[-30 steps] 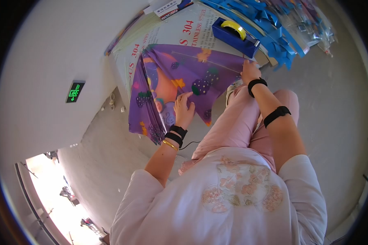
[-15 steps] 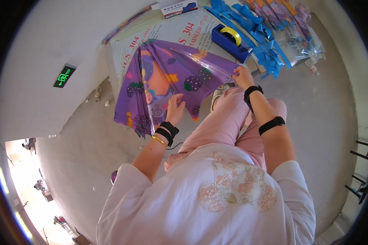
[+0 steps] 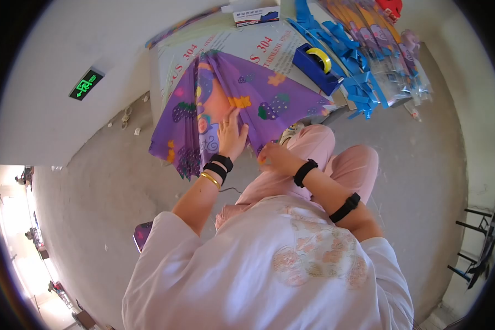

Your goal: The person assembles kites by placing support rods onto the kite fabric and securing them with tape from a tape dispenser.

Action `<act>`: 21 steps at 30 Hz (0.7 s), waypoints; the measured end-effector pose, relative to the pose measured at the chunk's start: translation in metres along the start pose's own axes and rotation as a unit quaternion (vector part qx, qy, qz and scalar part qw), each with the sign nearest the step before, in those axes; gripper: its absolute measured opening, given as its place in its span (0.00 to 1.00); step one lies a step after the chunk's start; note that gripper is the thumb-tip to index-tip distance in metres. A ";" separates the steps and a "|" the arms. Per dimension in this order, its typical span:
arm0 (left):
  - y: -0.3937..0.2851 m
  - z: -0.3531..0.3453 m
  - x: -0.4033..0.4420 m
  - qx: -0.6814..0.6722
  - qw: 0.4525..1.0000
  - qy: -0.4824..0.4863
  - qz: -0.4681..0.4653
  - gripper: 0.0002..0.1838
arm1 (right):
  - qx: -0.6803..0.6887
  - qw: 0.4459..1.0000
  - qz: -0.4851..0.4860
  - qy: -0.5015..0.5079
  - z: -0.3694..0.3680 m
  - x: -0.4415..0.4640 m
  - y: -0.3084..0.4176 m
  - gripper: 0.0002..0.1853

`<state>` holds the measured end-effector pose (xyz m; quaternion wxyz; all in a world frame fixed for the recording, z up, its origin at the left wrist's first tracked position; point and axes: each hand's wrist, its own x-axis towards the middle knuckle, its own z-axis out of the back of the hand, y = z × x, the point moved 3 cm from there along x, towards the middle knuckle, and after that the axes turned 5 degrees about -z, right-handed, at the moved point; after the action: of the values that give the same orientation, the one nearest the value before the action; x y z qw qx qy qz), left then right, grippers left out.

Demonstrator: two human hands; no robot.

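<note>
A purple canopy, like an umbrella cover printed with berries, stars and a cartoon figure, spreads over a printed board with its pleats meeting at a far peak. My left hand lies on its middle panel, fingers stretched out and the palm down. At the canopy's near pointed edge, my right hand has its fingers bent together on the purple corner. Part of that corner is hidden by the fingers.
Beyond the canopy stand a white box and a blue tape dispenser with yellow tape. Blue strips and clear-bagged printed pieces lie at the upper right. My bent knees are close below.
My right hand has left the canopy's right corner and moved left to its near edge. My left hand has shifted up and flattened on the middle panel.
</note>
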<state>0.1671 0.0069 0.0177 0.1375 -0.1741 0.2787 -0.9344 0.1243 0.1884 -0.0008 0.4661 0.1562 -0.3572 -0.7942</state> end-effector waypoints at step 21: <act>-0.059 0.025 0.152 -0.302 0.874 0.381 -0.022 0.22 | 0.033 0.914 -0.329 -0.234 0.267 -0.027 -0.271 0.10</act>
<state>0.0310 -0.0115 0.1087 -0.0595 0.1559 0.5739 -0.8017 -0.1874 0.4084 -0.0108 0.0763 0.0902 -0.4102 -0.9043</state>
